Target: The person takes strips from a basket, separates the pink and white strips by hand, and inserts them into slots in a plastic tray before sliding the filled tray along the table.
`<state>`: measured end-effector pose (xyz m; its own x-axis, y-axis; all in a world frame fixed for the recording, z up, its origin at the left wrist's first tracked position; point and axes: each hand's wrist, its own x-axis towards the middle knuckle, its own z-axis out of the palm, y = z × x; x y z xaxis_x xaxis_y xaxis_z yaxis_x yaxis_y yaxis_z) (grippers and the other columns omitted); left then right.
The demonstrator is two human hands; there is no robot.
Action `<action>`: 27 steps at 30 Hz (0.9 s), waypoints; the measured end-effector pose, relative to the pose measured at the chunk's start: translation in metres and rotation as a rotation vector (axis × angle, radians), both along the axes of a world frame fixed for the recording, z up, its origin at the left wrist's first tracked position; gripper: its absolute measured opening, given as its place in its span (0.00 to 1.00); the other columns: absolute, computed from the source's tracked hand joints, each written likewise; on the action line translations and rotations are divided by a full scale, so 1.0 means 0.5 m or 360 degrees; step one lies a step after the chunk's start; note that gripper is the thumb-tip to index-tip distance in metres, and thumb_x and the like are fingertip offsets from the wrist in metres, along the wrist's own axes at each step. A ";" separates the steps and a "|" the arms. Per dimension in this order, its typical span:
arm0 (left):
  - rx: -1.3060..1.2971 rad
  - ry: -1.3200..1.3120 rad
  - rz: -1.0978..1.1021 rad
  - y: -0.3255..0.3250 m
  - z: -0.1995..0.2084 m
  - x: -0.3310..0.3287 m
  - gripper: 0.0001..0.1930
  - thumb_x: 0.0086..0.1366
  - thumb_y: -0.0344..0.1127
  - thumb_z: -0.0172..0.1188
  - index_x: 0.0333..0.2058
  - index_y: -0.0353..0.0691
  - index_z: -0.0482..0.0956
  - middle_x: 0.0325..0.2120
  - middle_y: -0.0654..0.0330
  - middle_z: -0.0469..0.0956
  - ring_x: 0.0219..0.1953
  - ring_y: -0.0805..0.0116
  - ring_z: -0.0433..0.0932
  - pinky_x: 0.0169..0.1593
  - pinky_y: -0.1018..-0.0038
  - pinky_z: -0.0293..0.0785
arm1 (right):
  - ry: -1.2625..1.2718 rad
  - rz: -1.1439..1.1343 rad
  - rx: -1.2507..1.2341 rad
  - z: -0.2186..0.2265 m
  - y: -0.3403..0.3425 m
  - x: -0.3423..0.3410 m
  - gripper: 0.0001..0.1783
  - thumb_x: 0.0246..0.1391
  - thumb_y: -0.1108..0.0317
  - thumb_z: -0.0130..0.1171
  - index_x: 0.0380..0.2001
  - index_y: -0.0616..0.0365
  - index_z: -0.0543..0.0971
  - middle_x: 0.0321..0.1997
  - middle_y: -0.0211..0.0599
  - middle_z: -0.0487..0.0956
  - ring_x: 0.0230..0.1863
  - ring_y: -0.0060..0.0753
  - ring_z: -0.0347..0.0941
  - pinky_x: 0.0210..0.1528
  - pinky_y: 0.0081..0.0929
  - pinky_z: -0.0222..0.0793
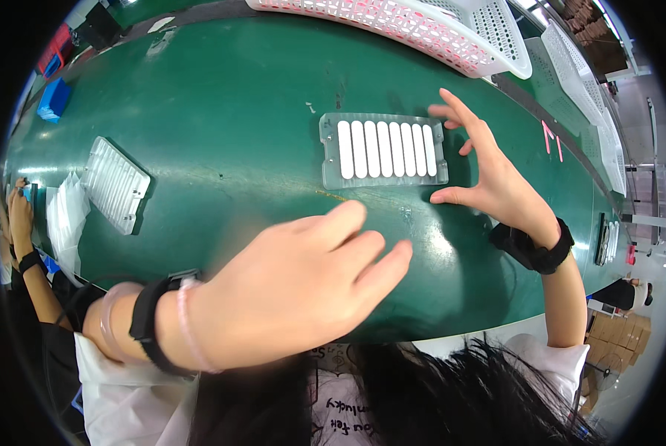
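A clear plastic tray (386,182) lies flat on the green table, holding a row of several white rounded strips (385,149). At the tray's right end, my right hand (489,175) is open, thumb and fingers spread apart with nothing between them. Some of its fingertips are blurred. My left hand (292,279) is in front of the tray, to its lower left, knuckles up and fingers curled in. Its thumb and whatever the fingers may hold are hidden. To the left, a similar clear slotted tray (116,186) lies at an angle.
Clear plastic bags (66,223) lie by the left tray, near another person's hand (20,212). A blue block-like object (53,100) sits at the far left. A white and pink perforated basket (392,26) stands at the back edge; pink strips (552,141) lie at right.
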<state>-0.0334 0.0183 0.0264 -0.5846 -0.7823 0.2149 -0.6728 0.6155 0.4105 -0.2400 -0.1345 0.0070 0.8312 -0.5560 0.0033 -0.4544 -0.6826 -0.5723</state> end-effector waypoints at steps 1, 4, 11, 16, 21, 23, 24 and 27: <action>-0.0008 -0.0007 -0.0003 0.007 -0.001 0.009 0.22 0.41 0.25 0.51 0.41 0.34 0.70 0.34 0.59 0.71 0.30 0.67 0.66 0.28 0.79 0.68 | -0.0006 0.0017 0.0024 -0.002 -0.008 0.002 0.55 0.26 0.69 0.68 0.59 0.53 0.48 0.52 0.35 0.63 0.48 0.31 0.60 0.43 0.23 0.58; -0.0162 0.0064 0.0256 0.033 -0.003 0.054 0.26 0.43 0.22 0.49 0.46 0.33 0.64 0.35 0.54 0.72 0.30 0.63 0.65 0.31 0.75 0.67 | -0.0043 0.0024 0.0070 -0.002 -0.017 0.026 0.54 0.27 0.70 0.68 0.59 0.53 0.47 0.49 0.35 0.66 0.45 0.31 0.61 0.43 0.24 0.59; 0.0430 0.0921 0.1217 0.136 -0.006 0.132 0.18 0.61 0.24 0.34 0.50 0.32 0.57 0.24 0.59 0.72 0.16 0.80 0.56 0.22 0.84 0.57 | -0.0114 0.0081 -0.0078 -0.008 -0.004 0.198 0.52 0.31 0.69 0.66 0.57 0.64 0.44 0.44 0.49 0.66 0.44 0.45 0.62 0.49 0.32 0.59; 0.0595 0.1063 0.1380 0.189 0.005 0.149 0.14 0.61 0.29 0.39 0.44 0.33 0.67 0.26 0.57 0.66 0.27 0.68 0.65 0.36 0.77 0.63 | -0.0107 0.0300 -0.0302 -0.010 -0.012 0.392 0.55 0.30 0.63 0.66 0.55 0.72 0.43 0.40 0.56 0.67 0.43 0.50 0.62 0.48 0.35 0.60; 0.0792 0.1710 0.1376 0.245 -0.031 0.144 0.16 0.64 0.30 0.37 0.49 0.32 0.63 0.28 0.62 0.65 0.24 0.77 0.64 0.31 0.83 0.62 | -0.0062 0.0285 -0.0448 -0.025 0.014 0.584 0.56 0.30 0.58 0.65 0.55 0.72 0.42 0.38 0.57 0.68 0.42 0.52 0.63 0.46 0.36 0.62; 0.0910 0.2138 0.1382 0.249 -0.029 0.134 0.17 0.65 0.34 0.37 0.47 0.30 0.64 0.27 0.58 0.69 0.20 0.79 0.66 0.24 0.86 0.63 | -0.0043 0.0243 -0.0468 -0.024 0.030 0.642 0.56 0.30 0.58 0.65 0.55 0.72 0.43 0.39 0.57 0.68 0.42 0.52 0.63 0.45 0.38 0.62; 0.0889 0.2135 0.1385 0.252 -0.019 0.139 0.17 0.65 0.34 0.37 0.47 0.30 0.64 0.27 0.58 0.69 0.20 0.79 0.66 0.24 0.86 0.63 | -0.0029 0.0219 -0.0490 -0.026 0.036 0.665 0.55 0.30 0.58 0.65 0.56 0.72 0.43 0.39 0.57 0.67 0.43 0.53 0.63 0.45 0.39 0.62; 0.0951 0.2232 0.1663 0.255 -0.002 0.143 0.19 0.66 0.40 0.36 0.44 0.28 0.65 0.25 0.54 0.73 0.15 0.80 0.66 0.14 0.90 0.55 | -0.0177 0.0270 -0.0678 -0.033 0.094 0.703 0.50 0.36 0.55 0.62 0.55 0.72 0.48 0.45 0.59 0.62 0.45 0.55 0.61 0.43 0.44 0.62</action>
